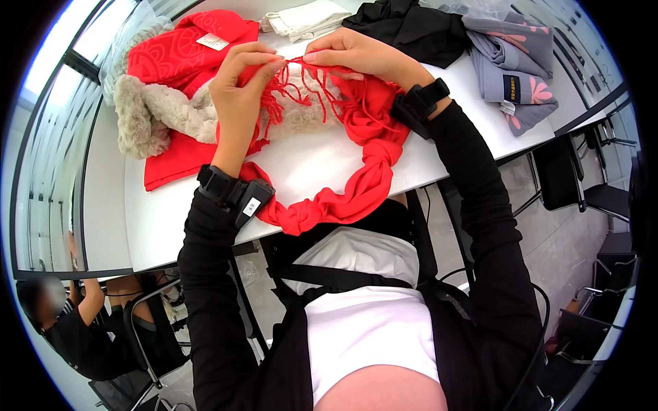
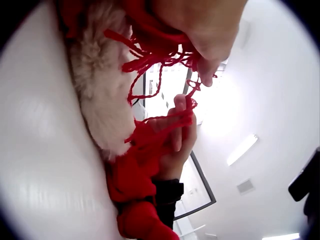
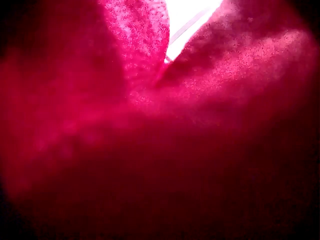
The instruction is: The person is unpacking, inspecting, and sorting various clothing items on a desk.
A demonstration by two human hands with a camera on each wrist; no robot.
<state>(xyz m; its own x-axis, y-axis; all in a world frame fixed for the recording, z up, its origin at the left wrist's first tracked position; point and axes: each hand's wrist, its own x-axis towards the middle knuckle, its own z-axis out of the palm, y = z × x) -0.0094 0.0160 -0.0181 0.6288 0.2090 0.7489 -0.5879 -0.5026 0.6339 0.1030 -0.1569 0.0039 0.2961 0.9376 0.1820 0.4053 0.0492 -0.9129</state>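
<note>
A red scarf (image 1: 356,195) with fringed ends hangs in a loop from both hands, its length twisted and knotted over the near edge of the table. At the top of the loop, my left hand (image 1: 236,96) pinches thin fringe strands between thumb and forefinger. Close beside it, my right hand (image 1: 360,55) pinches strands from the other end. In the left wrist view, loose fringe (image 2: 160,65) dangles between the left hand (image 2: 205,25) and the right hand (image 2: 182,125). Red cloth (image 3: 150,125) fills most of the right wrist view, hiding the right fingers.
Behind the hands on the white table (image 1: 178,226) lie a fluffy beige piece (image 1: 140,123), a red garment (image 1: 185,48) with a tag, folded white cloth (image 1: 305,20), black cloth (image 1: 411,31) and grey flowered cloth (image 1: 507,68). Chairs (image 1: 558,175) stand right; a person (image 1: 82,335) sits lower left.
</note>
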